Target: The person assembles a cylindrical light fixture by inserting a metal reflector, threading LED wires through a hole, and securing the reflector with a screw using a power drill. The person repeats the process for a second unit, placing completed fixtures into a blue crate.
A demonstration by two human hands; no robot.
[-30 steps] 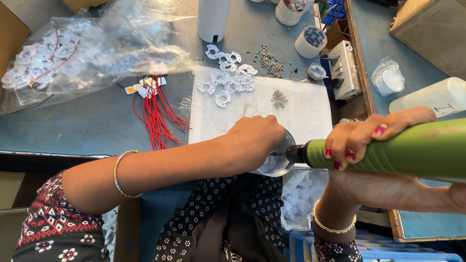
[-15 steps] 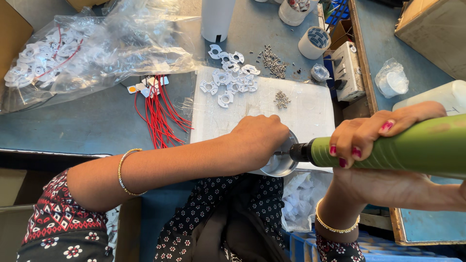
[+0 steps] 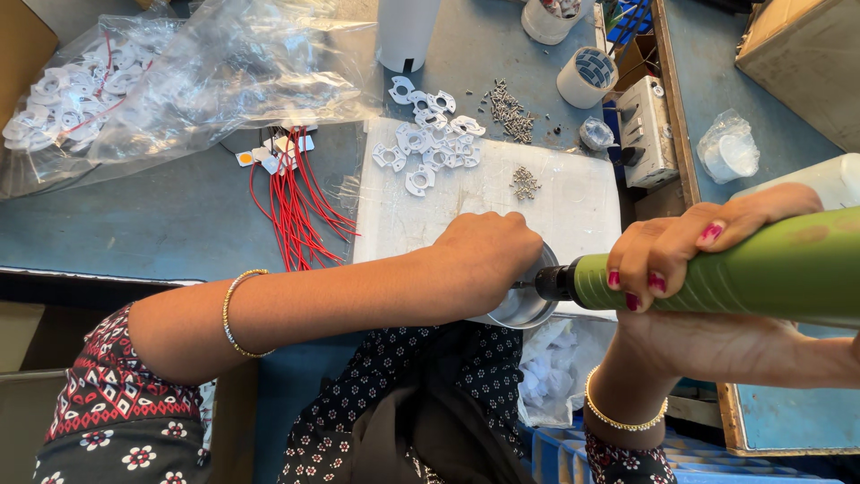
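At the counter's (image 3: 179,224) near edge, the left hand (image 3: 488,260) is covering a metal cup (image 3: 524,305), mostly hiding it; the right hand (image 3: 690,255) is gripping a green driver (image 3: 761,269), cut off rightward.

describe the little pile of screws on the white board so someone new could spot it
Find the white board in the middle of the blue bench. Near its upper middle, right of the white plastic parts, lies a small dark clump of screws. Unlike the bigger screw heap above it on the bench, this one rests on the board.
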